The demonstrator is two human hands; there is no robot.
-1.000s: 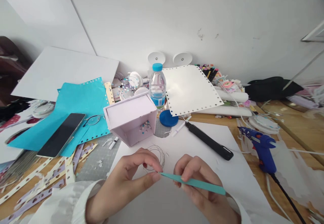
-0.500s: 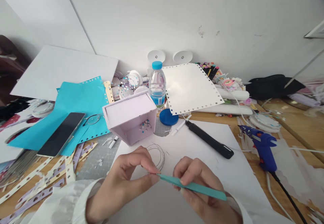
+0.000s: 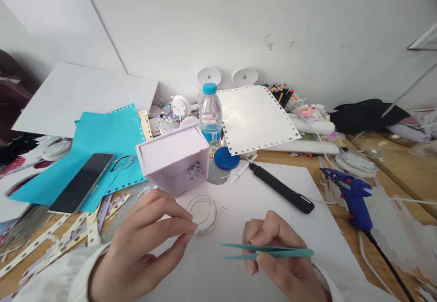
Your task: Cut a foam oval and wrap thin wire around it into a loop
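Teal tweezers (image 3: 287,253) are held in my right hand (image 3: 276,252), their two arms spread apart and the tips pointing left over the white sheet. Thumb and fingertips of my left hand (image 3: 146,243) are pinched together; whatever they hold, if anything, is too small to make out. Those fingertips are at the edge of a coil of thin wire (image 3: 214,211) on the sheet, and I cannot tell whether they touch it. Just behind the coil sits a pale lilac open box (image 3: 170,149) with small beads or sequins (image 3: 194,170) inside.
A water bottle (image 3: 210,115) and a blue disc (image 3: 226,158) stand behind the white work sheet (image 3: 290,247). To the right lie a black stick-shaped device (image 3: 282,187) and a blue glue gun (image 3: 353,197). A phone (image 3: 82,182) rests on blue paper (image 3: 105,133) at left.
My left hand has moved left, away from the tweezers' tips to the wire coil. The tweezers have gone from pressed together to spread, still in my right hand.
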